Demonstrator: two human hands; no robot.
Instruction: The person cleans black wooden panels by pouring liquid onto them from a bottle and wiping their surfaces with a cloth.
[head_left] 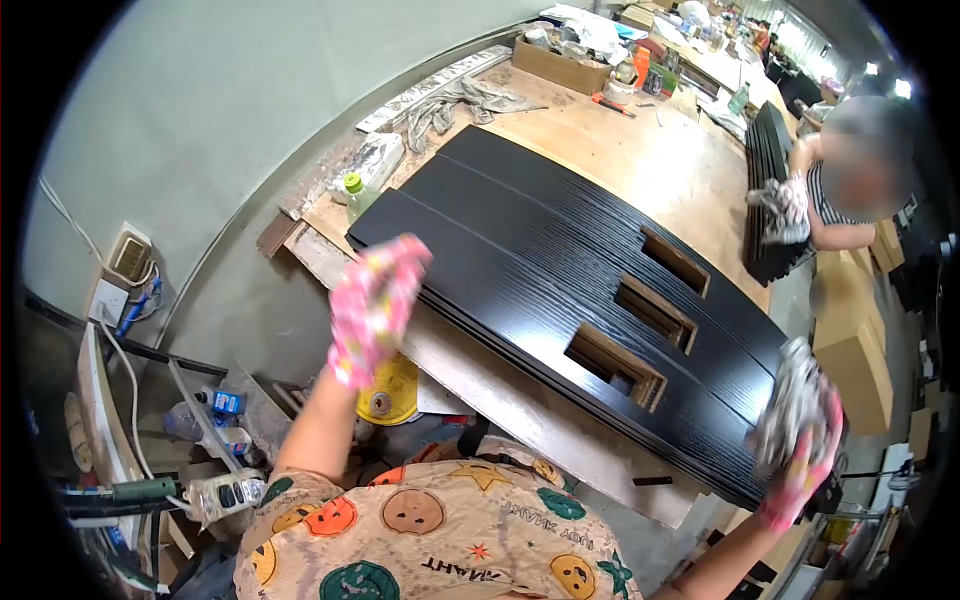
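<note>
A stack of black wood-grain panels (480, 230) lies on the workbench in front of me, with three rectangular cutouts in the top panel. My left hand (378, 310), in a pink patterned glove, is raised by the stack's near left edge. Motion smears its fingers, so their closure is unclear. At the right end of the stack, my right hand (808, 450), also in a pink glove, is closed on a crumpled grey rag (793, 400). The rag is at the panel's right edge; whether it touches the surface I cannot tell.
A green-capped bottle (358, 195) stands behind the panels' left corner. Cloths (460, 105), a cardboard box (560, 68) and an orange-handled tool (612, 105) lie farther back. At right, a co-worker (835, 190) holds a rag by another black stack (768, 190). A yellow bucket (392, 392) stands below the bench.
</note>
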